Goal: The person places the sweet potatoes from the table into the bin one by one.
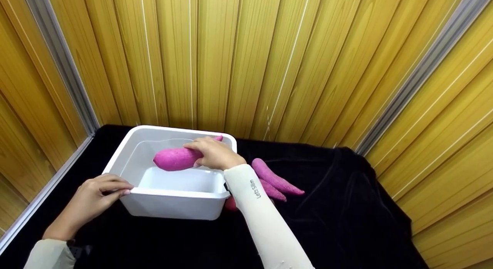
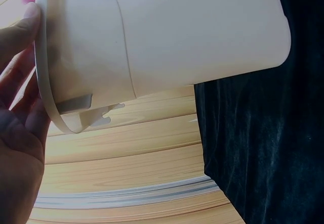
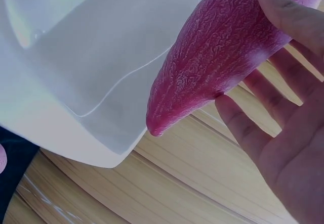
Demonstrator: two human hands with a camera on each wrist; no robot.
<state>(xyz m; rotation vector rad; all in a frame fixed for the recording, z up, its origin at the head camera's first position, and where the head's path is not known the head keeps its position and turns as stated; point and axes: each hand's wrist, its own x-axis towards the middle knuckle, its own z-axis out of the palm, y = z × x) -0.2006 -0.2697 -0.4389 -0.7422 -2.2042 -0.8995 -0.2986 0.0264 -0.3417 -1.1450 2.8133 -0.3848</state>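
My right hand (image 1: 217, 153) holds a purple-pink sweet potato (image 1: 175, 159) over the white plastic bin (image 1: 177, 207). In the right wrist view, the thumb lies across the top of the sweet potato (image 3: 212, 57) and the fingers (image 3: 238, 123) are on its other side. One pointed end sticks out past the hand. My left hand (image 1: 96, 194) pinches the bin's near left corner, thumb and fingers on opposite sides of the rim, as the left wrist view also shows at the bin's rim (image 2: 43, 57). The bin's pale floor (image 1: 181, 180) shows below the held sweet potato.
Right of the bin, two more sweet potatoes, one long (image 1: 275, 176) and one partly behind my sleeve (image 1: 273, 191), lie on black cloth (image 1: 327, 222). A red rounded thing (image 1: 231, 204) peeks out between bin and sleeve. Wood-patterned walls (image 1: 215, 68) stand behind and at both sides.
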